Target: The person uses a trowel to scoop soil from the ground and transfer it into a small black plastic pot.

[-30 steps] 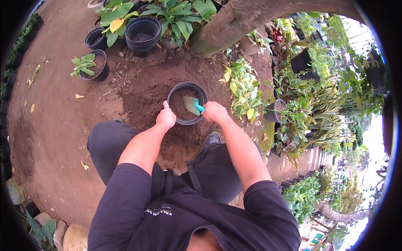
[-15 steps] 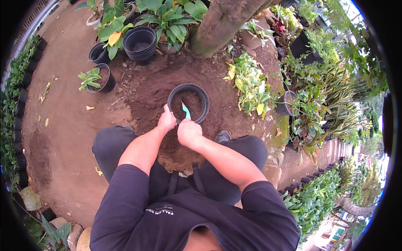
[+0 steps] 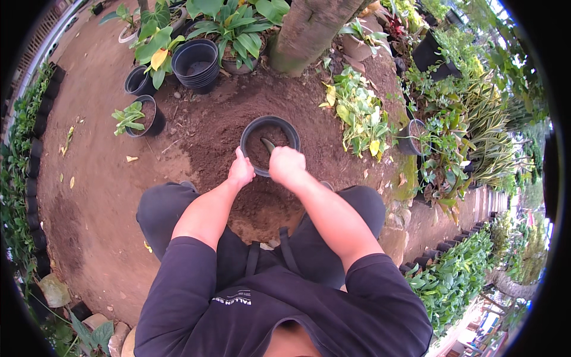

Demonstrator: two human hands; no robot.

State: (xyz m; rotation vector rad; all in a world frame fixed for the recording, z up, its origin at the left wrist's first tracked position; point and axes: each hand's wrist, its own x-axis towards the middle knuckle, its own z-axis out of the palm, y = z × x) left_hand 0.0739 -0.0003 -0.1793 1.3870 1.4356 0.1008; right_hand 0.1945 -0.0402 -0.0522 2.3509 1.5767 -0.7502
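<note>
Inside the black pot (image 3: 269,121), a trowel (image 3: 268,144)

From my remote seat I see a potted plant (image 3: 156,122) at far left, then stacked pots (image 3: 195,71). The left hand (image 3: 241,171) is clamped on the black pot's near-left rim. The black pot stands mid-scene on the ground (image 3: 217,113), holding soil (image 3: 256,152). The right hand (image 3: 288,165) is closed around the trowel. A leafy heap (image 3: 360,116) lies right.

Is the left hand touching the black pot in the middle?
Touching: the head view shows the left hand against the black pot, gripping its near left side.
</note>
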